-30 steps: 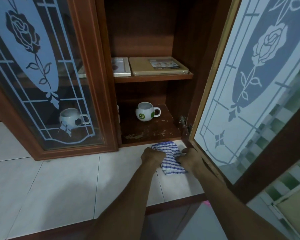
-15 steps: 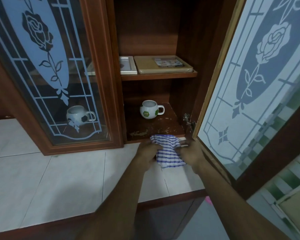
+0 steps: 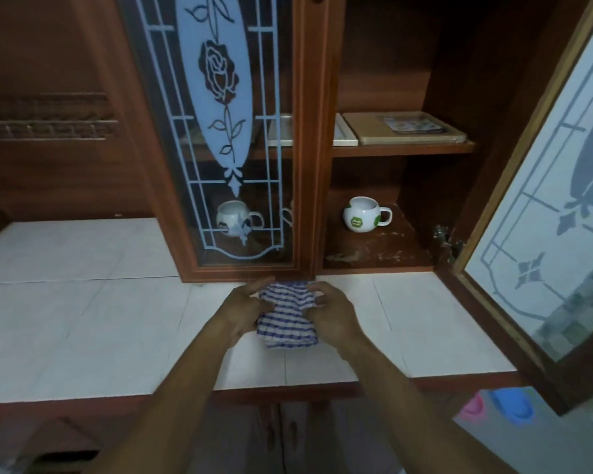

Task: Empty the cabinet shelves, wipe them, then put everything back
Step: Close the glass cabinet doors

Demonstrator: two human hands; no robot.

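Observation:
A blue-and-white striped cloth (image 3: 286,316) lies bunched on the white tiled counter (image 3: 83,319) just in front of the cabinet. My left hand (image 3: 242,311) grips its left side and my right hand (image 3: 332,311) grips its right side. Inside the open cabinet, a white mug with green patches (image 3: 362,218) stands on the worn lower shelf (image 3: 380,256). On the upper shelf (image 3: 403,148) lie a tan flat box with a card on it (image 3: 404,130) and a white picture frame (image 3: 344,133). A second white mug (image 3: 235,218) shows behind the shut glass door.
The left glass door with a rose pattern (image 3: 220,131) is closed. The right glass door (image 3: 545,200) stands swung open toward me, its hinge (image 3: 445,239) at the shelf's right end. Lower cupboard doors (image 3: 281,436) sit under the counter. Pink and blue items (image 3: 497,407) lie on the floor at right.
The view has swung to the right and drawn closer. Both hands have stayed on the cloth, which has shifted left to sit in front of the doors' centre post.

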